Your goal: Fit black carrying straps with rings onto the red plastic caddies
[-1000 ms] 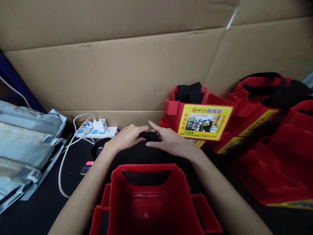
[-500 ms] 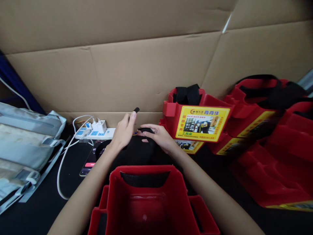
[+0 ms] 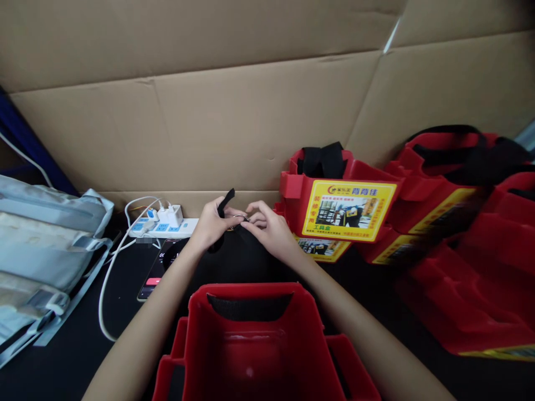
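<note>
A red plastic tool box (image 3: pixel 253 345) stands open in front of me, with a black webbing strap (image 3: pixel 246 253) running out behind it. Just past the box, my left hand (image 3: pixel 213 225) is closed on this strap; a loose end sticks up between its fingers. Opposite, my right hand (image 3: pixel 271 228) pinches the strap beside a small metal ring (image 3: pixel 239 216). The fingertips of both hands nearly meet at the ring. Fingers partly cover the ring, so how the strap passes through it cannot be seen.
More red tool boxes (image 3: pixel 292 189) with black straps and a yellow label (image 3: pixel 350 211) stand at the right. On the left are a light-blue backpack (image 3: pixel 45 234), a power strip (image 3: pixel 188 226) with white cables, and a phone (image 3: pixel 155 273). A cardboard wall (image 3: pixel 251 122) rises behind.
My hands have drawn closer together over the strap. The metal ring now shows between my fingertips. My left hand has turned, and the strap end stands more upright.
</note>
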{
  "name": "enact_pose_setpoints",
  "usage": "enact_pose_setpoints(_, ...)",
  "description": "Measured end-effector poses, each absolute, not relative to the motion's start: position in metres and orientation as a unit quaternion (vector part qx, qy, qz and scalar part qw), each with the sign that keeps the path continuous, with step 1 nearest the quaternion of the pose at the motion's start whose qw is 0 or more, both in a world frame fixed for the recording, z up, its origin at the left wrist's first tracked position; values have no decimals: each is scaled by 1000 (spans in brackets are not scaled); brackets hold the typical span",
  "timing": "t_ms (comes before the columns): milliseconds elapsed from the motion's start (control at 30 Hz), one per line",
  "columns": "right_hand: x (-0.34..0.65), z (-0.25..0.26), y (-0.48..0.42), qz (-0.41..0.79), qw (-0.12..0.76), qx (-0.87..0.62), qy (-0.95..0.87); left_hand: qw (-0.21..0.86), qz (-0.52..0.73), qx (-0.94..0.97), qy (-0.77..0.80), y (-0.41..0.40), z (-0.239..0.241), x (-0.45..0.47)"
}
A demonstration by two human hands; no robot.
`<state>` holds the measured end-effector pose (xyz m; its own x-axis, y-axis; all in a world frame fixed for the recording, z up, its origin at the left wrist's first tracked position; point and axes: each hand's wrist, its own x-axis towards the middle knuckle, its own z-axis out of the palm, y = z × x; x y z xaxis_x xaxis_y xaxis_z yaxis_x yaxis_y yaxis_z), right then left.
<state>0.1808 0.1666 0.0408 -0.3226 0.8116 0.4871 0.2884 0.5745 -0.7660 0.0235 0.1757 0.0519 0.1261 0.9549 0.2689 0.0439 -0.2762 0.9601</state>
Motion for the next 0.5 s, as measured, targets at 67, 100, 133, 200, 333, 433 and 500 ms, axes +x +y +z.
enact_pose_setpoints(67, 181, 39, 169, 324, 463, -364, -740, 424, 510, 621, 418, 175, 52, 24)
enact_pose_setpoints(100, 181, 37, 171, 343, 467, -360, -731, 416, 506, 625, 425, 174, 53, 23)
enact_pose_setpoints(133, 181, 36, 174, 357, 475, -358, -720, 405, 502, 628, 435, 173, 52, 23)
enact_pose_setpoints(200, 182, 31, 180, 371, 496, -361, -697, 376, 503, 626, 464, 173, 52, 21)
enact_pose_setpoints(333, 182, 22, 188, 379, 536, -373, -656, 351, 499, 619, 495, 172, 50, 22)
enact_pose_setpoints(433, 181, 21, 187, 381, 561, -368, -637, 394, 467, 629, 481, 170, 47, 32)
enact_pose_setpoints(500, 181, 22, 186, 376, 575, -362, -630, 429, 448, 629, 469, 168, 46, 38)
